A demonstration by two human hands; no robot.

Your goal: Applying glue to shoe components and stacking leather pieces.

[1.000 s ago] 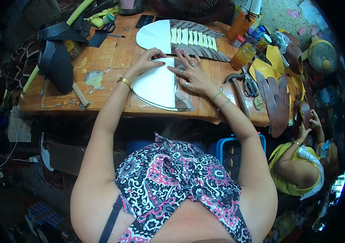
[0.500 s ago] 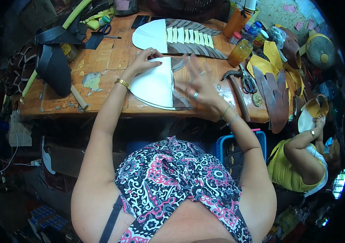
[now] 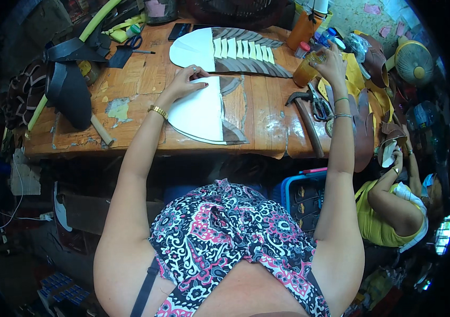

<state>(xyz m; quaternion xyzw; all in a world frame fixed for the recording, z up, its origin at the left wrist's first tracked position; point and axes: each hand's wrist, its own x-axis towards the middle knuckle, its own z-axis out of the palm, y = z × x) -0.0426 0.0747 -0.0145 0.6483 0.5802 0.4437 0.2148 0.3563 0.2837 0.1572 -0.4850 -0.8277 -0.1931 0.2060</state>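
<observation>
My left hand point(image 3: 187, 80) rests on the upper edge of a white half-oval piece point(image 3: 197, 113), pressing it to the wooden table point(image 3: 264, 116) with thumb and fingers apart. Dark brown leather strips point(image 3: 233, 133) stick out from under its straight right side. My right hand point(image 3: 331, 67) has its fingers spread at the top of a glass jar of amber liquid point(image 3: 305, 72); whether it touches the jar is hard to make out. Beyond my left hand lies a similar white piece point(image 3: 192, 48) with rows of overlapping brown strips point(image 3: 256, 67) and pale yellow pieces between them.
Right of the work lie a hammer point(image 3: 308, 124), scissors point(image 3: 320, 105) and leather pieces point(image 3: 362, 124). Black sheets point(image 3: 70, 95) and a wooden handle point(image 3: 101, 128) lie at left. A blue basket point(image 3: 287, 196) stands below the table; another person point(image 3: 391, 208) handles a brown piece at right.
My right hand has moved from beside the near white piece, right and away, to the jar. My left hand stays on the white piece. The other person's hands have shifted.
</observation>
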